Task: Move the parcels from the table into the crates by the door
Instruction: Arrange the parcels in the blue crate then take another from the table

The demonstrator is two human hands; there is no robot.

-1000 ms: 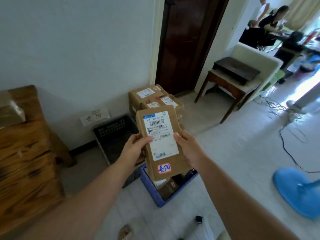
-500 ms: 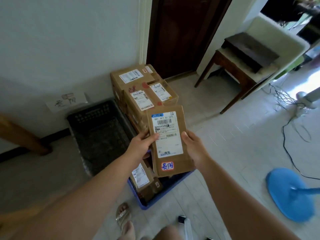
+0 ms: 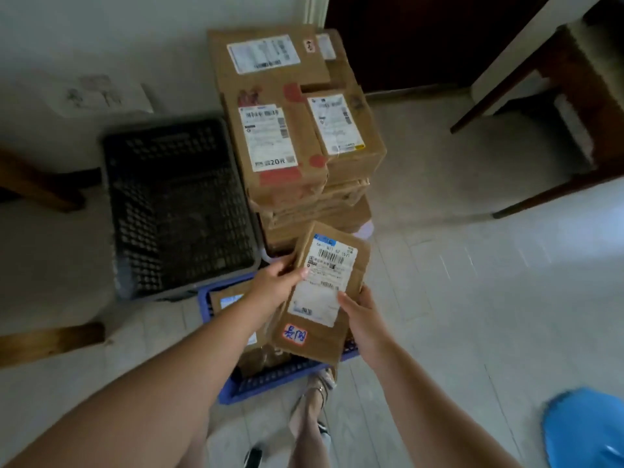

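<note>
I hold a flat brown cardboard parcel with a white shipping label and a red-edged sticker. My left hand grips its left edge, my right hand its right edge. The parcel hangs tilted over a blue crate on the floor, which holds other parcels. To the left stands a black mesh crate, empty as far as I see. Beyond the blue crate rises a stack of cardboard boxes with labels.
A dark door is behind the stack. A wooden chair stands at the right, wooden furniture legs at the left. A blue fan base lies at the bottom right. My sandalled foot is beside the blue crate.
I have stepped closer and my view has tipped down. The parcel, still in both hands, has come lower over the blue crate.
</note>
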